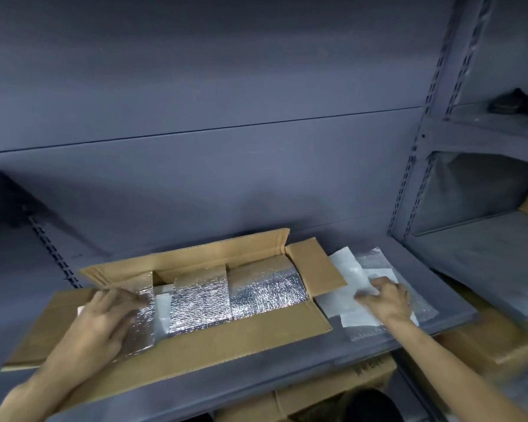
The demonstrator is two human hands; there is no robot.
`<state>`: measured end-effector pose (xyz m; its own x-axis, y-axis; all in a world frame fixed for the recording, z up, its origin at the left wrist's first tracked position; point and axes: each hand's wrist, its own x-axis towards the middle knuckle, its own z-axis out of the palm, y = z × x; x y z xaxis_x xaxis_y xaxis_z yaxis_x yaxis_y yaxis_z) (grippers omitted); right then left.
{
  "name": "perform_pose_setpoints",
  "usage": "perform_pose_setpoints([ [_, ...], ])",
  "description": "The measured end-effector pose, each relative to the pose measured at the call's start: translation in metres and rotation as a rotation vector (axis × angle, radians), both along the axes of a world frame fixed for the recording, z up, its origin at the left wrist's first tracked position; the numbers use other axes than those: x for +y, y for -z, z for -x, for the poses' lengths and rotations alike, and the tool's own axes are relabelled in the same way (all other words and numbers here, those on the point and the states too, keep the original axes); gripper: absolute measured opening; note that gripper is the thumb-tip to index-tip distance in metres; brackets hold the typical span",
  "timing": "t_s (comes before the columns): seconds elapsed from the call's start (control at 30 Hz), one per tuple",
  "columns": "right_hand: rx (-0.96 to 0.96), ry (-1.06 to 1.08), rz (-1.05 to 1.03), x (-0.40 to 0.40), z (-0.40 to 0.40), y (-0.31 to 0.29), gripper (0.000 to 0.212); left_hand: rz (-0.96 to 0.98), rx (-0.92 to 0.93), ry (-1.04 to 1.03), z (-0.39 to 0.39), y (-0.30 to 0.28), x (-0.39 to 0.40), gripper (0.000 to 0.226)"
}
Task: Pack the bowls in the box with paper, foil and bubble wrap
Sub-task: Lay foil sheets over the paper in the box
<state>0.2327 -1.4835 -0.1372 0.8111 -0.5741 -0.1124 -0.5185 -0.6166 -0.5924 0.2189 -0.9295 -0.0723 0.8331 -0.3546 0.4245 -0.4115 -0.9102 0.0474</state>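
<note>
Left hand: fingers flat, pressing the leftmost foil bundle inside the box. Right hand: fingers curled on a white paper sheet lying over bubble wrap on the shelf, just right of the box. Contents: three foil bundles in a row, paper wedged between; bowls themselves hidden. Step, as judged: filling and padding. Next move likely calls for lifting one sheet free and carrying it over the open flap.
</note>
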Motion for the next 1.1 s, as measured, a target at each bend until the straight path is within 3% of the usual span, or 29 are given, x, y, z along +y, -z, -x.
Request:
perform_pose_setpoints([
  [0.1,-0.049,0.02,-0.013,-0.001,-0.002,0.003,0.041,-0.107,0.072,0.08,0.001,-0.005,-0.003,0.049],
  [0.17,-0.13,0.044,-0.07,-0.001,-0.004,0.005,0.021,-0.233,0.042,0.219,-0.005,0.003,0.001,0.041],
  [0.23,-0.217,0.063,-0.178,0.001,-0.004,0.005,0.015,-0.245,0.22,0.131,-0.009,-0.004,0.006,0.044],
  [0.3,-0.277,0.057,-0.238,0.002,-0.005,0.003,0.013,-0.217,0.206,0.0,-0.018,-0.003,0.01,0.06],
  [0.53,-0.08,-0.119,-0.007,0.009,-0.005,0.001,0.058,-0.313,0.21,-0.085,-0.029,-0.004,0.006,0.067],
  [0.63,-0.012,-0.134,0.035,0.013,-0.006,0.006,0.061,-0.162,0.196,-0.001,-0.025,-0.007,0.005,0.063],
  [0.73,-0.012,-0.126,0.057,0.013,-0.007,0.01,0.059,0.098,0.309,0.031,-0.015,-0.024,0.005,0.053],
  [0.8,-0.023,-0.127,0.052,0.012,-0.007,0.013,0.057,0.084,0.382,0.061,-0.009,-0.036,0.011,0.051],
  [1.1,-0.018,-0.136,0.037,0.01,-0.01,0.016,0.051,-0.09,0.747,0.003,0.001,-0.081,0.012,0.106],
])
